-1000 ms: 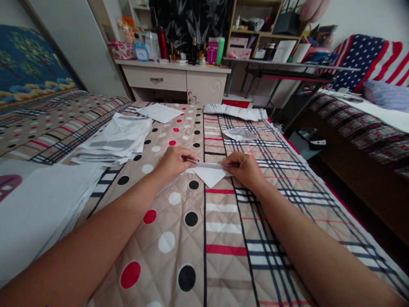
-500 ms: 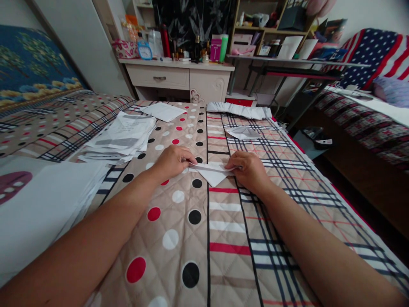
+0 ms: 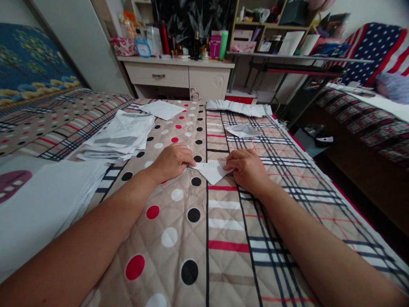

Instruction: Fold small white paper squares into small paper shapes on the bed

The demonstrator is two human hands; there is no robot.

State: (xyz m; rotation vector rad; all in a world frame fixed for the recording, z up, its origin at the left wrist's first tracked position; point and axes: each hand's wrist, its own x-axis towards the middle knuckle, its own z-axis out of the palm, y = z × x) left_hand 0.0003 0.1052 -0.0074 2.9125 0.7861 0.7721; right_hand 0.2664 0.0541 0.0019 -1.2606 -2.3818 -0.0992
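Note:
A small folded sheet of white paper (image 3: 213,172) lies on the patterned bedspread (image 3: 179,238), with a point facing me and a flat strip along its far side. My left hand (image 3: 174,161) pinches the left end of that strip between thumb and fingers. At the right end, my right hand (image 3: 245,169) grips the paper the same way. Faint print shows on the strip between the hands. Just beyond my right hand rests another folded paper (image 3: 243,131), apart from it.
Left of my hands is a stack of printed sheets (image 3: 119,132), with larger white sheets (image 3: 47,196) nearer me. A loose sheet (image 3: 163,109) and a row of folded paper pieces (image 3: 238,107) lie toward the bed's far edge. A white dresser (image 3: 156,76) stands behind.
The paper's far strip has gone from raised and shaded to lying flatter, its printed face now showing. Both hands keep their hold in nearly the same place. The view has shifted slightly.

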